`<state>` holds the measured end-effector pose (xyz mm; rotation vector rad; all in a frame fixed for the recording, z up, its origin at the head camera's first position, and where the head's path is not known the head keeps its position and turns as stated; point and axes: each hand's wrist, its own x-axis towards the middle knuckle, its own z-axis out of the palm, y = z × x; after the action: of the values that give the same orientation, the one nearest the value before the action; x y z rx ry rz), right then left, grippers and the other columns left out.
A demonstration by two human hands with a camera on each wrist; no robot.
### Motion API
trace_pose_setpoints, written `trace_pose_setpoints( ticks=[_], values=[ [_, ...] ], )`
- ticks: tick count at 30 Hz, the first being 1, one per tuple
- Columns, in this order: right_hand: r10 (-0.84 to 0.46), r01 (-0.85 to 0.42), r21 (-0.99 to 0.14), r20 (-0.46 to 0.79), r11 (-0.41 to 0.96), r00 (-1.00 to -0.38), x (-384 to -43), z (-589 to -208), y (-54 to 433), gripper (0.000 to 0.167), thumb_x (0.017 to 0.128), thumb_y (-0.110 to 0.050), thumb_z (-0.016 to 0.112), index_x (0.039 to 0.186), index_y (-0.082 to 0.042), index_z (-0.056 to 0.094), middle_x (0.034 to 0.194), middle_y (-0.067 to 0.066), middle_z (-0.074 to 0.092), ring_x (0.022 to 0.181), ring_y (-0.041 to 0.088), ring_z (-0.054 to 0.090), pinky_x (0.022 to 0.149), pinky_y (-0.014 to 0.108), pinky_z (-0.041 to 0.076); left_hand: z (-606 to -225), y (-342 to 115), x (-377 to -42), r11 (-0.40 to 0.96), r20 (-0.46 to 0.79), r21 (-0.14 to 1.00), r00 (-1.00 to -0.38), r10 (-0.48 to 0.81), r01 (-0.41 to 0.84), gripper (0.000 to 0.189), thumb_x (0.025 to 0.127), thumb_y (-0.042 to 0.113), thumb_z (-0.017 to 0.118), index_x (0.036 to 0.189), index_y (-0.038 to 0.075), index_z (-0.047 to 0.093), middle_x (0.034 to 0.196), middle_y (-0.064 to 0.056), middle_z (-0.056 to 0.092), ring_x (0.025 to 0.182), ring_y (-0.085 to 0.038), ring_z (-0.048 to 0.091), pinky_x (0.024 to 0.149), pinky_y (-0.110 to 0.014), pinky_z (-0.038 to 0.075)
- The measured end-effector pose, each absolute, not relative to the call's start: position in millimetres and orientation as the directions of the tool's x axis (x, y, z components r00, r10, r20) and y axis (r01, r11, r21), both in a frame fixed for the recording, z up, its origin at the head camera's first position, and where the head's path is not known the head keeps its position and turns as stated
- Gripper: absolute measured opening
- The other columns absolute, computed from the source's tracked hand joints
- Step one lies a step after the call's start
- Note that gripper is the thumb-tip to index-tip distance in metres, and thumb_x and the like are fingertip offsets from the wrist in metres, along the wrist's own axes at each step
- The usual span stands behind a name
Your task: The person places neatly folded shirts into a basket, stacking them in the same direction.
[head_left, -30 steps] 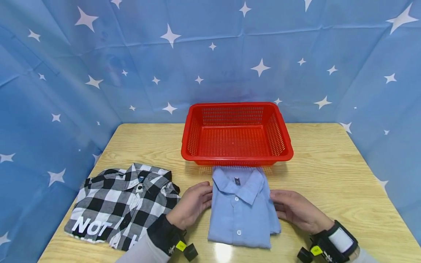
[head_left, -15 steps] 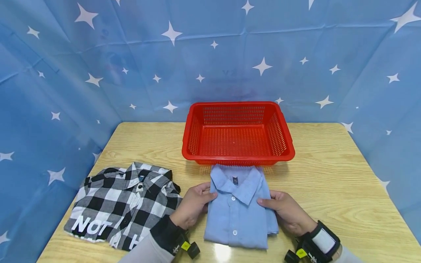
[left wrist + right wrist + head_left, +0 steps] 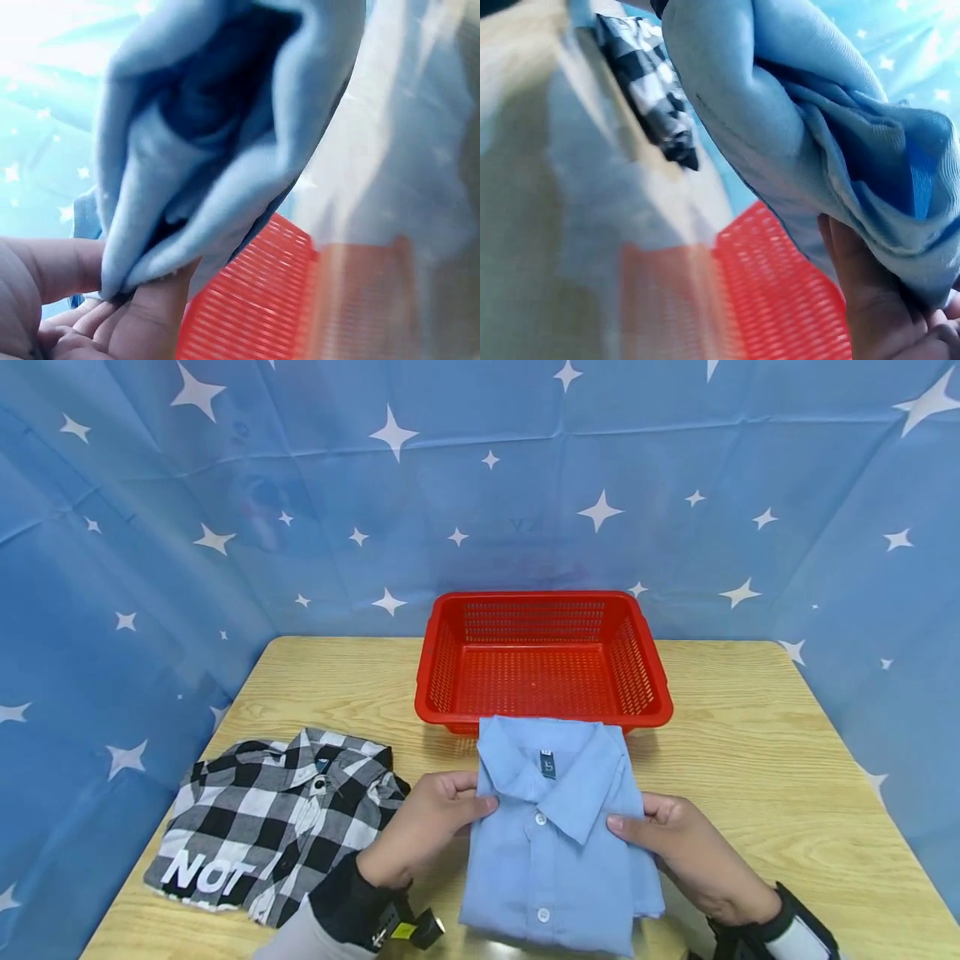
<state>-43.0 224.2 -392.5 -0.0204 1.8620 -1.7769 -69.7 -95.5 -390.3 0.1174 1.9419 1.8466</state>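
A folded light blue collared shirt [image 3: 555, 868] is held up over the table in front of me, its collar overlapping the basket's near rim in the head view. My left hand [image 3: 427, 827] pinches its left edge, thumb on top and fingers underneath. On the opposite edge my right hand [image 3: 693, 852] pinches it the same way. From the left wrist, the folded layers of the shirt [image 3: 217, 180] hang open at the side, with thumb and fingers gripping the lower edge. In the right wrist view, fingers [image 3: 862, 285] press against the shirt's underside [image 3: 780, 142].
A red plastic basket [image 3: 532, 721] stands at the back middle of the wooden table [image 3: 750, 760]. A black-and-white checked shirt [image 3: 285, 818] with white lettering lies folded at the left. Behind the table hangs a blue curtain [image 3: 517, 527] with white stars.
Both hands have gone from lying beside the blue shirt to pinching its side edges. The shirt has risen off the table, looking larger and overlapping the basket's rim.
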Motion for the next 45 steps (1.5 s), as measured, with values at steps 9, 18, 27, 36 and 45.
trace_pose_setpoints(
  ticks=[9,18,27,36,45],
  values=[
    [-0.289,0.217,-0.967,-0.248,0.133,-0.925,-84.0,-346.4,212.8,0.053,0.104,-0.024,0.065,0.143,0.009,0.052,0.11,0.0,0.076,0.096,0.016,0.075,0.081,0.034,0.063,-345.1,-95.5,-106.4,0.081,-0.157,0.987,-0.94,0.304,-0.139,0.035,0.1,0.013,0.065,0.133,0.0,0.066,0.116,-0.013,0.077,0.096,-0.013,0.073,0.089,-0.032,0.061],
    [-0.195,0.17,-0.978,-0.191,0.121,-0.962,-159.9,-306.9,205.3,0.044,0.104,-0.027,0.065,0.135,0.001,0.053,0.1,-0.004,0.071,0.086,0.01,0.073,0.074,0.026,0.061,-306.1,-79.8,-181.5,0.018,-0.132,0.991,-0.96,0.248,-0.132,0.038,0.107,0.019,0.053,0.141,0.003,0.06,0.135,-0.01,0.061,0.118,-0.021,0.058,0.107,-0.035,0.05],
    [-0.086,0.239,-0.933,-0.271,0.27,-0.959,-236.8,-322.2,195.7,0.047,0.105,-0.024,0.062,0.144,0.001,0.054,0.115,0.003,0.064,0.091,0.009,0.068,0.08,0.023,0.059,-314.8,-50.9,-247.9,-0.02,-0.202,0.978,-0.97,0.136,-0.207,0.051,0.108,0.027,0.042,0.153,0.001,0.044,0.155,-0.006,0.039,0.147,-0.023,0.032,0.129,-0.04,0.024],
    [-0.08,0.346,-0.873,-0.395,0.345,-0.915,-260.5,-348.2,190.5,0.048,0.109,-0.015,0.051,0.155,-0.001,0.045,0.147,0.018,0.053,0.124,0.029,0.054,0.116,0.047,0.046,-346.1,-38.0,-268.7,0.041,-0.345,0.939,-0.932,0.115,-0.342,0.062,0.106,0.031,0.046,0.16,0.005,0.034,0.165,-0.004,0.033,0.152,-0.023,0.029,0.131,-0.046,0.018],
    [-0.093,0.416,-0.841,-0.472,0.346,-0.877,-262.6,-359.9,186.6,0.059,0.107,-0.011,0.053,0.162,-0.003,0.033,0.156,0.018,0.045,0.141,0.036,0.045,0.122,0.054,0.037,-364.8,-31.6,-270.0,0.166,-0.38,0.918,-0.92,0.101,-0.361,0.065,0.105,0.032,0.051,0.161,0.004,0.033,0.166,-0.007,0.035,0.154,-0.026,0.031,0.13,-0.048,0.021]
  ],
)
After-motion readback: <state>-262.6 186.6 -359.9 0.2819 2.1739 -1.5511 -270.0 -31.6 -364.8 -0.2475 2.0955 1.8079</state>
